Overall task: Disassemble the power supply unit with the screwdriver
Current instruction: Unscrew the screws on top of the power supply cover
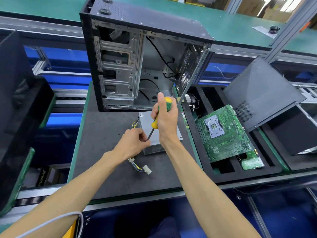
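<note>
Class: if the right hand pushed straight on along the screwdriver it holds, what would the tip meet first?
Probably the grey power supply box: the right hand aims the screwdriver down at its near corner, beside the left hand.

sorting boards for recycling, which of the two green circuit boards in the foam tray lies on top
The large motherboard with the silver CPU socket lies on top, tilted across the foam tray slots. The smaller green board sits lower, partly hidden under the motherboard's near corner.
</note>
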Motion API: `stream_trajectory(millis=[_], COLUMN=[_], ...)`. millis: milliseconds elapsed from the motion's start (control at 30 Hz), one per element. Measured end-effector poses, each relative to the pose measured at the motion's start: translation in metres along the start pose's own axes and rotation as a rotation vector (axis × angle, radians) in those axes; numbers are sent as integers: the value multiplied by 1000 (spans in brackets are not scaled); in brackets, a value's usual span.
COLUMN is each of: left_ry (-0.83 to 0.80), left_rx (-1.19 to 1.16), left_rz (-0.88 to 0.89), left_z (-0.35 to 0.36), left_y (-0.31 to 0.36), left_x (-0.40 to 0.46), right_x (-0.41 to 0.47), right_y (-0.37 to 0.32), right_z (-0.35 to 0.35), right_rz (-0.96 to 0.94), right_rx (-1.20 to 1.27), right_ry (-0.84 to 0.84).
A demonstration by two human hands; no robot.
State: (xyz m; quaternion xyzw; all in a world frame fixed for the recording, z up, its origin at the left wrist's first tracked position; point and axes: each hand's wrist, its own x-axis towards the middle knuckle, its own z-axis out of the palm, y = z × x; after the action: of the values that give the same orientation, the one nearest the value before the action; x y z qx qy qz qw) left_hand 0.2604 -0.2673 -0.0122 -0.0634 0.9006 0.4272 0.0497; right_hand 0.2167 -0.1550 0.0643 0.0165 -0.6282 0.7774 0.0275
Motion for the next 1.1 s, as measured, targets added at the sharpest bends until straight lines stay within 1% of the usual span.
stream_trajectory(millis=[167, 333, 467, 600, 767, 867, 967, 1033, 1100], left_ry=[-117, -151, -131, -132, -184, -170, -155, -166, -139], left_rx=[-18, -42, -15, 16, -79, -235, -402, -452, -470], left_rz=[-94, -148, -155, -129, -188, -203, -238, -252, -249], left_z=[-9, -11, -9, -9, -16, -21, -30, -37, -43], left_y=[10, 13, 13, 13, 13, 13, 10, 6, -1], left_x=[8, 10, 12, 12, 14, 17, 23, 26, 27], right_x=[0, 14, 30, 37, 42, 45, 45, 44, 45], right_y=[5, 0, 1, 11, 19, 21, 25, 28, 32], right_z=[3, -4, -18, -29, -37, -39, -36, -33, -29], right_rz=[-37, -49, 67, 202, 322, 416, 524, 563, 591], right_rx=[32, 101, 212, 320, 421, 549, 660, 690, 709], right_ry=[34, 172, 316, 403, 498, 509, 474, 456, 440])
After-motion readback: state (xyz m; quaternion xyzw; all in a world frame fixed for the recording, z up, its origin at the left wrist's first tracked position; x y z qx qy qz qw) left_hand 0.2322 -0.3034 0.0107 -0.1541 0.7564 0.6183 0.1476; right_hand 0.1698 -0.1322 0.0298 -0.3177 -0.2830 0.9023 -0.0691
